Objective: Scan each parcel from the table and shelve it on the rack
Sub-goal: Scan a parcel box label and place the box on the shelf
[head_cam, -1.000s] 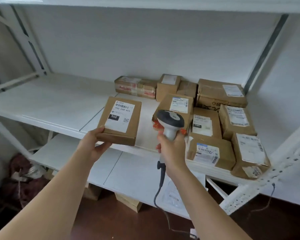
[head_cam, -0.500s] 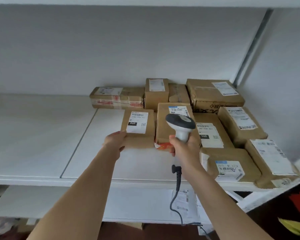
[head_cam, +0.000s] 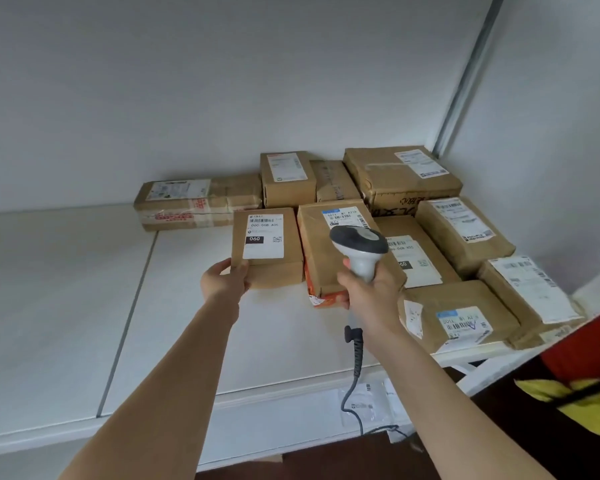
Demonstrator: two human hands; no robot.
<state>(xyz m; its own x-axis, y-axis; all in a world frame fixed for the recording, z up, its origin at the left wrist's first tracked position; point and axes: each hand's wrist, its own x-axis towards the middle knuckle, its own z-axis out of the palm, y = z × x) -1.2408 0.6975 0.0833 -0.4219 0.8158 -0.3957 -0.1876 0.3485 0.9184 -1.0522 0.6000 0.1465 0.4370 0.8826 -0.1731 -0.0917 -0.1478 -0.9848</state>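
Shelving step: left hand (head_cam: pixel 224 279) pinches the 060 parcel (head_cam: pixel 266 246) at its 7 o'clock corner on the rack shelf (head_cam: pixel 66 306), right hand (head_cam: pixel 368 289) grips the scanner (head_cam: pixel 359 249); next it probably just lets go.

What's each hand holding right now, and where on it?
The left hand grips the near left corner of the 060 parcel, which lies on the shelf. The right hand holds the scanner by its handle.

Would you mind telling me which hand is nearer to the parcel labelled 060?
Left. The left hand grips the 060 parcel at its near left corner; the right hand holds the scanner beside it.
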